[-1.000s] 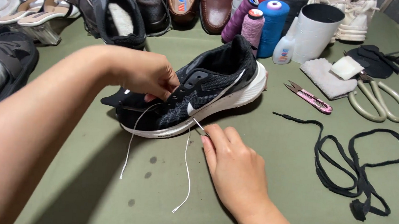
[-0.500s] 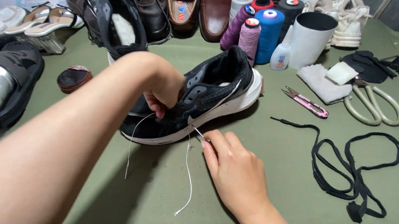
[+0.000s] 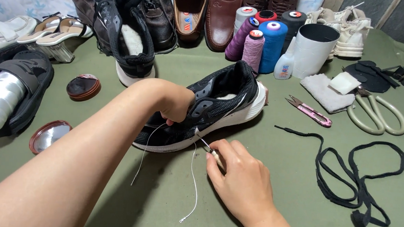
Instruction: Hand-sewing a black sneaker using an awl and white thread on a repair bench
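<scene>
Here the black mesh running shoe with a white sole (image 3: 202, 111) lies on the green counter (image 3: 278, 180). The left hand (image 3: 176, 104), grip closed on its upper, steadies it; the right hand (image 3: 242, 182) pinches a stitching awl (image 3: 207, 146) at the sole seam. A slip could jab the left fingers, or the loose white thread (image 3: 192, 184) might snag.

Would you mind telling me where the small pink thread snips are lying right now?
In the head view, the pink thread snips lie on the green table, right of the black sneaker, between it and the large scissors, just below the white cloth.
</scene>
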